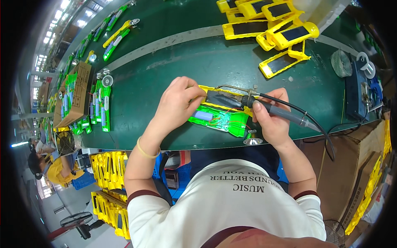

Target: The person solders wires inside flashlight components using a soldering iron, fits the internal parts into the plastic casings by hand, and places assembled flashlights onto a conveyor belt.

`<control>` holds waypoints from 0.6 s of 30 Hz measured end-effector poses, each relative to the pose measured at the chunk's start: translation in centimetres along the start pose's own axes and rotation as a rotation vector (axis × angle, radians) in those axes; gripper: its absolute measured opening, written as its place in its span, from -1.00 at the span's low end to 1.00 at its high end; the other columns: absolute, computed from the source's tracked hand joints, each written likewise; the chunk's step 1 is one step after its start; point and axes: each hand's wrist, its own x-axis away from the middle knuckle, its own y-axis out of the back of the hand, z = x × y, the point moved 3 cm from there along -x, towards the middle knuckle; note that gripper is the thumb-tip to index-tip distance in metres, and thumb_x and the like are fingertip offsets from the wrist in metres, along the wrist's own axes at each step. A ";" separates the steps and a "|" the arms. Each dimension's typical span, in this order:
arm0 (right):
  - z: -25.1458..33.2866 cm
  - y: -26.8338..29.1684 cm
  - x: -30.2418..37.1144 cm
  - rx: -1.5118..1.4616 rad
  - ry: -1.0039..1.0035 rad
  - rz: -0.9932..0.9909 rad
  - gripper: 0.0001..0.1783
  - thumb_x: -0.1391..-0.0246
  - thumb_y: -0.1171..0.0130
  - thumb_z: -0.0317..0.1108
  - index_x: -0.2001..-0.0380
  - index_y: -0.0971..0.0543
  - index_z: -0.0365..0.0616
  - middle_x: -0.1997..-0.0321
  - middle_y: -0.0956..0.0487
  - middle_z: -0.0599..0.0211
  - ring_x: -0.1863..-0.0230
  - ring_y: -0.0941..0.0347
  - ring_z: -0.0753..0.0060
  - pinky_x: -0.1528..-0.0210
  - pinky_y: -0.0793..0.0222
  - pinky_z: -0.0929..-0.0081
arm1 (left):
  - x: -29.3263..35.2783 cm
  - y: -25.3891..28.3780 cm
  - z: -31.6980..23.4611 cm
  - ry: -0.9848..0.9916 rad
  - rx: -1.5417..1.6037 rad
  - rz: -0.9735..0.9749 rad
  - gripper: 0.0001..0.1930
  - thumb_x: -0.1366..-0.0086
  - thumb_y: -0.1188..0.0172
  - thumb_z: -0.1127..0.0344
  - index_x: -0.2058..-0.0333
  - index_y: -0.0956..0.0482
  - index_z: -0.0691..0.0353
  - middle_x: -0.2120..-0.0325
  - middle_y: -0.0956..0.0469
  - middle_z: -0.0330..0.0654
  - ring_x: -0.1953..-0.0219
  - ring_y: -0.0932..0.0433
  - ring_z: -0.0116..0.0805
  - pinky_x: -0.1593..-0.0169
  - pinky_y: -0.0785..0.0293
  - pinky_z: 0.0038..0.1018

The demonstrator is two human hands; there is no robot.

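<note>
My right hand point(271, 118) is wrapped around a soldering iron point(289, 113) with a dark grey handle and a thin metal feed tube along its top. The iron's tip points left, over a yellow casing point(213, 88) with a dark panel in it. At the casing's left end, the fingers of my left hand point(180, 99) are pinched together on it. Just nearer to me lies a green housing point(237, 129) with a blue battery point(202, 115), a circuit board and thin red wires. A small lamp reflector point(253, 138) sits at its right end, by the table edge.
Yellow casings point(281, 62) are piled at the far right of the green table point(140, 95). A cardboard box point(76, 95) and several green housings stand at the left. A solder spool point(366, 66) and a blue station are on the right; the iron's black cable point(326, 136) loops down there.
</note>
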 end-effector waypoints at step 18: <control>-0.9 -1.6 -0.4 0.260 -0.111 0.098 -0.71 0.06 -0.20 -0.36 0.46 -0.26 -0.16 0.61 -0.36 0.48 0.60 -0.21 0.75 0.58 -0.16 0.69 | -0.8 -0.1 -0.4 -0.004 -0.042 0.247 -0.91 0.11 -0.18 0.56 0.55 -0.47 0.34 0.42 -0.33 -0.09 0.40 -0.42 -0.17 0.32 -0.40 -0.38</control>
